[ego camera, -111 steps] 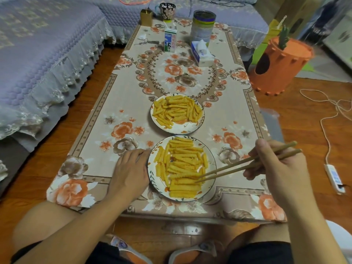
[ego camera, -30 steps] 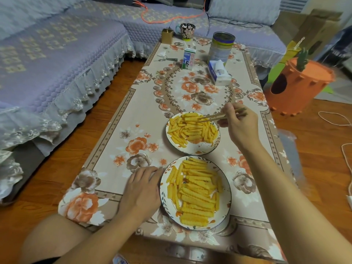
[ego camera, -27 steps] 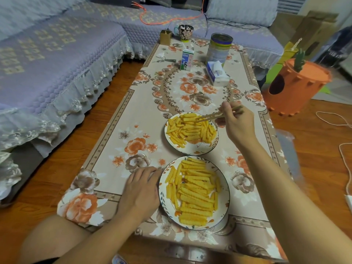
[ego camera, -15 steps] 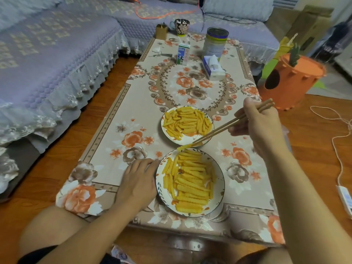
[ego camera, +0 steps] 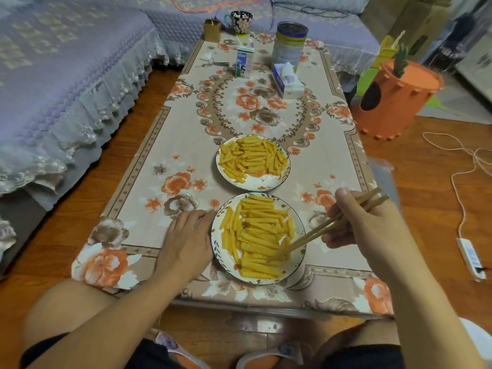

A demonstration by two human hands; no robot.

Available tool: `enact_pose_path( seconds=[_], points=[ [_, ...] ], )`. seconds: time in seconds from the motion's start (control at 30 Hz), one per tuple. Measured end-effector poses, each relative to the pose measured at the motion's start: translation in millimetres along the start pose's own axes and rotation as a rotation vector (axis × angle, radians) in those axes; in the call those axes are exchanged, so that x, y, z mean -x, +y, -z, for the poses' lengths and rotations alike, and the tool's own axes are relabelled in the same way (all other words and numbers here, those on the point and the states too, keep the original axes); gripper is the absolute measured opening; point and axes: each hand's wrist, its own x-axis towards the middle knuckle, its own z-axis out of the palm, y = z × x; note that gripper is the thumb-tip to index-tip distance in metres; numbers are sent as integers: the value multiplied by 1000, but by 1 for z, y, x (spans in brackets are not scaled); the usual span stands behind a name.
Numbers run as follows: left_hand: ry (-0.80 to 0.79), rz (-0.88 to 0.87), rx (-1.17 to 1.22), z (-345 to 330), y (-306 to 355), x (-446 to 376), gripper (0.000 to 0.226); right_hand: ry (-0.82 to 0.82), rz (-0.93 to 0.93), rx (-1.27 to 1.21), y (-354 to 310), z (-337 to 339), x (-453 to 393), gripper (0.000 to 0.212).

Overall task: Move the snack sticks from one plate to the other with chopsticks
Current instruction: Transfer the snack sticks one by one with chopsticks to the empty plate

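A floral tablecloth (ego camera: 165,145) covered the low table. Toward 12 o'clock stood a tin can (ego camera: 290,43), with a tissue box (ego camera: 288,81) just beside it, a milk carton (ego camera: 244,62) and a patterned mug (ego camera: 241,21). At 2 o'clock sat an orange stool (ego camera: 394,99); at 10 o'clock, a lavender sofa (ego camera: 61,65).

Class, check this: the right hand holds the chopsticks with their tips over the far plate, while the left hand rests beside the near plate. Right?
Not quite. In the head view the chopsticks in the right hand have their tips over the near plate, not the far plate. The left hand does rest beside it.
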Motion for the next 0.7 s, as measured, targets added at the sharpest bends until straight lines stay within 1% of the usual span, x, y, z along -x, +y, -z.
enact_pose_path(
  seconds=[0.1,0.2,0.4,0.57,0.7],
  points=[
    [-6,-5,-2,0,0,0,46,45,54,22,-5,5,1,38],
    [-10,-3,1,1,0,0,48,61,111,34,-10,8,0,40],
    [-17,-7,7,2,1,0,51,-121,67,91,-7,-7,-3,43],
    [-22,-16,2,4,0,2,52,-83,59,112,-1,-12,-8,42],
    [-23,-23,6,4,0,1,50,-126,56,129,-3,-9,-11,40]
  ],
)
